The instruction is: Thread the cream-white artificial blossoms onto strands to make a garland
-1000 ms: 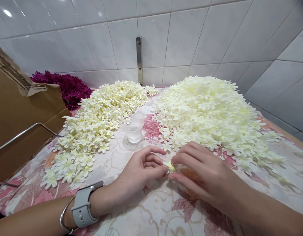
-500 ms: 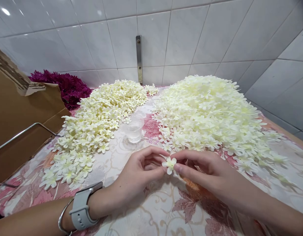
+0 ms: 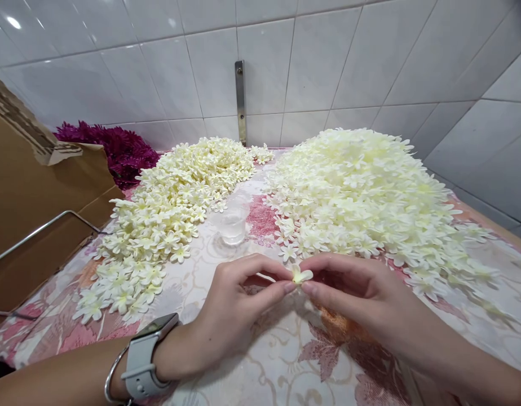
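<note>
Nearest the camera, a grey smartwatch (image 3: 145,357) and a thin metal bangle (image 3: 111,379) sit on the person's left wrist. Left hand (image 3: 230,307) and right hand (image 3: 362,293) meet fingertip to fingertip above the floral tablecloth (image 3: 269,361). Both pinch one small cream flower (image 3: 301,274) between thumb and forefinger, the other fingers loosely curled; the flower is held just clear of the cloth. Landmark: a small clear cup (image 3: 233,221) standing on the cloth just beyond the hands. The pinched flower lies on the near side of the cup and a little to its right. Left of the cup, a long low drift of cream flowers (image 3: 167,220) runs from the near-left cloth toward the wall. Right of the cup, a larger, higher mound of cream flowers (image 3: 366,192), its nearest blooms just beside the right hand's fingers. Far left of the cup, a brown cardboard box (image 3: 40,192) with a metal rod (image 3: 44,226) across its front. Beyond the box, a heap of magenta flowers (image 3: 112,146). Behind the cup, a white tiled wall (image 3: 319,62) bearing a vertical metal strip (image 3: 241,101).
</note>
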A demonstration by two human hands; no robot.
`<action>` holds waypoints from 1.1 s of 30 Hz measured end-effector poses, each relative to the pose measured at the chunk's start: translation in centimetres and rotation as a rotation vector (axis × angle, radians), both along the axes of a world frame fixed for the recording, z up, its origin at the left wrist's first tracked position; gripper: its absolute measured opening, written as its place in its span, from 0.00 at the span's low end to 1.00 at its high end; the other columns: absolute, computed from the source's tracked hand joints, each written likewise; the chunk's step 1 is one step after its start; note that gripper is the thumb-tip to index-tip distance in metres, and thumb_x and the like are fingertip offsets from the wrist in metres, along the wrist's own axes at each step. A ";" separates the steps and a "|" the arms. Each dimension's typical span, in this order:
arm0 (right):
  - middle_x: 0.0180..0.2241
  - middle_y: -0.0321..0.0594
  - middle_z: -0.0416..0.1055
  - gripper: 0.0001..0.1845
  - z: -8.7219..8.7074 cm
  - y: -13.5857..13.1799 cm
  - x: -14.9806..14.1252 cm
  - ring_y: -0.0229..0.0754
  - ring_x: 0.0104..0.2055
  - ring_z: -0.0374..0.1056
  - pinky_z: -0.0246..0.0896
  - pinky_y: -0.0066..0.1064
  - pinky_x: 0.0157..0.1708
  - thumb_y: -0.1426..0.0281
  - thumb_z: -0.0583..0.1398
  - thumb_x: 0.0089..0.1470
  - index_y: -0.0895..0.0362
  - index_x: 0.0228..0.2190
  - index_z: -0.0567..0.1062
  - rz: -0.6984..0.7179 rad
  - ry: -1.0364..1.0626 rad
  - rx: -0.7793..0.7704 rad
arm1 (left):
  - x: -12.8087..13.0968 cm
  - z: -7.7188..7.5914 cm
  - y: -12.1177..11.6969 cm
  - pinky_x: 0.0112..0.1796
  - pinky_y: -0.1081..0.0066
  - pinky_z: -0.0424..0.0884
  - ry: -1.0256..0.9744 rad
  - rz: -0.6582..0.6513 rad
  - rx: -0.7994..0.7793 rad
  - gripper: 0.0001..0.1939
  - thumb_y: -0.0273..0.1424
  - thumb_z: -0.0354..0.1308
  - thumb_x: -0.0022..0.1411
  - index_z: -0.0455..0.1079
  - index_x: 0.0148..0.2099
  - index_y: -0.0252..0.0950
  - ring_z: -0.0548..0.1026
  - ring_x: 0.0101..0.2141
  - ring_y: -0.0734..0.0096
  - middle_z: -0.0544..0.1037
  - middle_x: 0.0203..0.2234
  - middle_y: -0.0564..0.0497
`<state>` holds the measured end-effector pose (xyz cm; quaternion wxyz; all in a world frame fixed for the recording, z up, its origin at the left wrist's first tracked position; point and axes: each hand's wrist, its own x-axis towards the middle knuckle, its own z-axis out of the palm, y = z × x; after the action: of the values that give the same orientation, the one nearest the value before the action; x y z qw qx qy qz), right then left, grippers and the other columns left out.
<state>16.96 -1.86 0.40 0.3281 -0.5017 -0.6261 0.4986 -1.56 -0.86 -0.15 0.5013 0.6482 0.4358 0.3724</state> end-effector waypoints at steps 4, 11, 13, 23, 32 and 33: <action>0.30 0.38 0.73 0.12 0.3 -0.1 -0.1 0.40 0.31 0.67 0.61 0.28 0.28 0.60 0.59 0.51 0.55 0.31 0.76 -0.008 -0.038 0.029 | 0.1 0.0 -0.1 0.31 0.76 0.68 -0.041 -0.016 -0.100 0.04 0.31 0.61 0.55 0.74 0.33 0.37 0.74 0.31 0.72 0.78 0.29 0.53; 0.23 0.35 0.70 0.12 0.2 0.0 0.0 0.36 0.26 0.66 0.58 0.26 0.25 0.61 0.60 0.51 0.56 0.24 0.74 0.018 -0.048 0.036 | 0.5 -0.1 -0.1 0.31 0.75 0.67 -0.154 -0.016 -0.303 0.05 0.32 0.63 0.51 0.76 0.29 0.35 0.72 0.29 0.72 0.78 0.26 0.51; 0.24 0.35 0.71 0.12 0.2 0.1 0.1 0.37 0.27 0.66 0.59 0.27 0.26 0.61 0.59 0.52 0.56 0.25 0.74 0.026 -0.072 0.032 | 0.5 0.1 0.1 0.30 0.75 0.66 -0.160 0.001 -0.323 0.04 0.30 0.63 0.52 0.76 0.27 0.35 0.71 0.28 0.72 0.77 0.25 0.51; 0.28 0.37 0.72 0.10 -0.1 -0.3 -0.4 0.40 0.30 0.67 0.60 0.29 0.27 0.63 0.56 0.54 0.54 0.29 0.74 0.019 -0.190 0.185 | 0.5 0.1 0.3 0.29 0.75 0.65 -0.114 0.047 -0.324 0.05 0.31 0.65 0.49 0.75 0.26 0.34 0.70 0.27 0.73 0.77 0.24 0.52; 0.24 0.34 0.70 0.12 0.2 0.3 0.0 0.38 0.27 0.65 0.58 0.28 0.25 0.61 0.56 0.54 0.54 0.26 0.73 -0.002 -0.184 0.131 | 0.4 -0.1 0.2 0.25 0.76 0.60 -0.090 -0.011 -0.325 0.09 0.35 0.59 0.56 0.71 0.30 0.34 0.66 0.25 0.75 0.71 0.22 0.53; 0.24 0.35 0.71 0.12 0.2 0.5 0.2 0.38 0.27 0.66 0.58 0.28 0.25 0.61 0.56 0.54 0.54 0.26 0.74 -0.034 -0.185 0.137 | 0.4 -0.1 0.3 0.24 0.77 0.59 -0.074 0.016 -0.320 0.09 0.35 0.59 0.56 0.71 0.30 0.34 0.66 0.24 0.76 0.70 0.22 0.53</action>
<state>17.12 -1.39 0.59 0.3107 -0.5326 -0.6777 0.4007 -1.19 -0.57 -0.22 0.6108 0.5426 0.4758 0.3257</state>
